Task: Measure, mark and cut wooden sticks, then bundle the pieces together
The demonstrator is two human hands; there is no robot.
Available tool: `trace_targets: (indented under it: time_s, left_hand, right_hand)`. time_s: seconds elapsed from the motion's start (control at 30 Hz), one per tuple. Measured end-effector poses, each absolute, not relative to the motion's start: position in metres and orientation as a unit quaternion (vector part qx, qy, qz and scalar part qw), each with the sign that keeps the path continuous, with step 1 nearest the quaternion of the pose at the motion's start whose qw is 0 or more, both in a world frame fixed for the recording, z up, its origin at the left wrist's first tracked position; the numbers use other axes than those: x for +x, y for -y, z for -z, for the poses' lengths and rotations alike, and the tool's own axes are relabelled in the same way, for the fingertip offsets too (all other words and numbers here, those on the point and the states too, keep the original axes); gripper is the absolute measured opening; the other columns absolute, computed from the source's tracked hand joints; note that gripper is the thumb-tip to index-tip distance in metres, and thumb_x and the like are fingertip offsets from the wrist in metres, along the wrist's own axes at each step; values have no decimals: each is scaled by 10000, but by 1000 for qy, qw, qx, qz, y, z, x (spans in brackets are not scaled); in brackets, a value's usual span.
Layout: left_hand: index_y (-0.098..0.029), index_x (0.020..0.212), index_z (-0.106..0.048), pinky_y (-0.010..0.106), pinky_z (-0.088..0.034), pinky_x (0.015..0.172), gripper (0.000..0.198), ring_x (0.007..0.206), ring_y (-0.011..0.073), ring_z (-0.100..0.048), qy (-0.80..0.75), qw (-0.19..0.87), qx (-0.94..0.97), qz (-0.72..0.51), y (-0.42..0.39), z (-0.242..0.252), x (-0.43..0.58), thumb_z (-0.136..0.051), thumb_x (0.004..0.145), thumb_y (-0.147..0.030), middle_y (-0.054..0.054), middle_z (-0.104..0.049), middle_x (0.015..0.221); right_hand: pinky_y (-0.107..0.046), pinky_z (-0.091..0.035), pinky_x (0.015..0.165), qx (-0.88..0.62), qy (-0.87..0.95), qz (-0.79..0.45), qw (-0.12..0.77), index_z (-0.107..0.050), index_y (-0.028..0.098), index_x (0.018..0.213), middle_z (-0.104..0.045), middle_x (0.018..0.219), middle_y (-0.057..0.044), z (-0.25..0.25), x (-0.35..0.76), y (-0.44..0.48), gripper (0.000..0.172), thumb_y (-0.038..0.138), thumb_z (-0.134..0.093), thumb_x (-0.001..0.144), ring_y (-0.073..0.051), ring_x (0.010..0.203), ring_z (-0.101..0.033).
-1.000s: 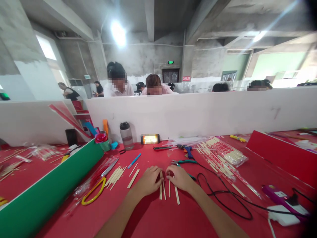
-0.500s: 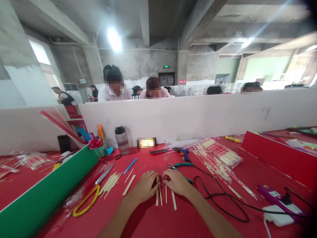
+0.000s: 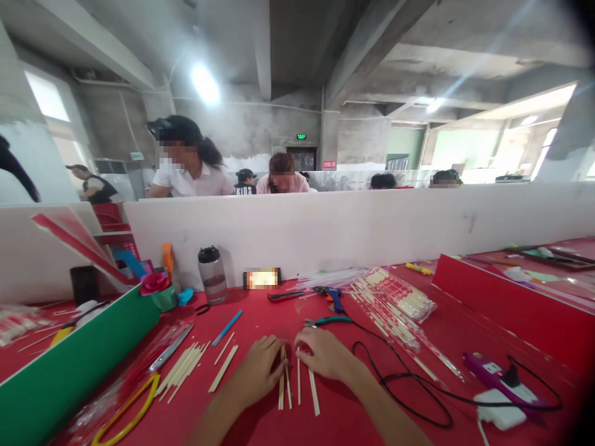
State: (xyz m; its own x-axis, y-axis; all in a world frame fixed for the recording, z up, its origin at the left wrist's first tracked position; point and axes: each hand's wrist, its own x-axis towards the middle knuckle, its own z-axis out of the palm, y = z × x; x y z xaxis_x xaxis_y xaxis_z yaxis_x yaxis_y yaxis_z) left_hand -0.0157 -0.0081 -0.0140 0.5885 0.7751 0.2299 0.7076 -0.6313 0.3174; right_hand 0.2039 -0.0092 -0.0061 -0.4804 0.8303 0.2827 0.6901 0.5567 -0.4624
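My left hand [image 3: 264,369] is closed, its fingers and thumb bent round the upper part of some thin wooden sticks [image 3: 281,395] on the red tabletop. Just to the right, my right hand [image 3: 321,352] curls over the tops of more wooden sticks [image 3: 315,397], fingertips pressed down to them. The two hands face each other with a small gap between. Their fingers hide the far ends of the sticks. Left of my left hand lie a short pair of sticks [image 3: 224,368] and a larger loose bunch of sticks [image 3: 183,370].
Beyond my hands lie green-handled pliers [image 3: 332,320], a blue glue gun [image 3: 335,297] with a looping black cable [image 3: 409,387], and bagged chopsticks [image 3: 395,296]. Yellow-handled scissors [image 3: 132,421], a blue pen [image 3: 227,327] and a water bottle [image 3: 212,275] stand or lie leftward. A white partition [image 3: 325,232] runs behind.
The view has swung slightly, so the table's contents appear lower and further left. My hands keep nearly the same hold. A person across the partition has turned their head sideways.
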Motion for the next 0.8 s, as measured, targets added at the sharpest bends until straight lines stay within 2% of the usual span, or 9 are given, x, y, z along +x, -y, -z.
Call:
trace_targets:
  time_s: [0.13, 0.23, 0.3, 0.43, 0.6, 0.8]
  left_hand:
    - [-222, 1096, -590, 373, -427, 910, 262, 994, 235, -560, -416, 103, 884, -186, 5, 19, -19, -416, 955, -358, 89, -621, 1071]
    - [-235, 1140, -590, 378, -428, 923, 292, 1013, 237, -565, -420, 106, 882, -187, 3, 23, -20, -406, 958, -372, 88, -624, 1096]
    - [-245, 1167, -589, 380, -431, 926, 305, 1017, 236, -570, -423, 107, 880, -186, 2, 25, -20, -405, 958, -373, 84, -626, 1104]
    - [-256, 1169, -603, 385, -446, 931, 304, 1023, 238, -581, -427, 109, 877, -192, 1, 25, -20, -431, 947, -375, 81, -638, 1108]
    - [-271, 1200, -601, 403, -437, 979, 328, 1083, 251, -578, -440, 110, 870, -194, -1, 26, -21, -454, 938, -404, 78, -632, 1167]
    - [-289, 1239, -582, 385, -438, 969, 342, 1079, 241, -567, -427, 126, 876, -185, -2, 30, -23, -431, 956, -406, 77, -619, 1167]
  right_hand:
    - [-269, -427, 795, -484, 828, -146, 244, -678, 264, 1039, -721, 1007, -31, -22, 235, 10, 214, 317, -616, 842, -209, 907, -655]
    - [-267, -430, 716, -560, 779, -134, 248, -684, 274, 1026, -731, 951, -25, -43, 277, 3, 214, 345, -603, 841, -206, 842, -664]
    - [-267, -431, 718, -616, 735, -105, 263, -682, 251, 987, -730, 948, -35, -49, 312, -5, 195, 334, -572, 848, -206, 858, -664]
    - [-284, -418, 691, -737, 640, -47, 212, -665, 211, 955, -727, 896, -67, -30, 368, -18, 183, 280, -554, 826, -232, 848, -670]
    - [-315, -432, 716, -766, 630, -60, 109, -671, 182, 912, -718, 960, -115, 6, 380, -21, 164, 283, -611, 798, -272, 907, -673]
    - [-347, -450, 746, -791, 604, -36, 87, -666, 193, 911, -717, 988, -143, 7, 366, -27, 129, 246, -587, 823, -287, 955, -675]
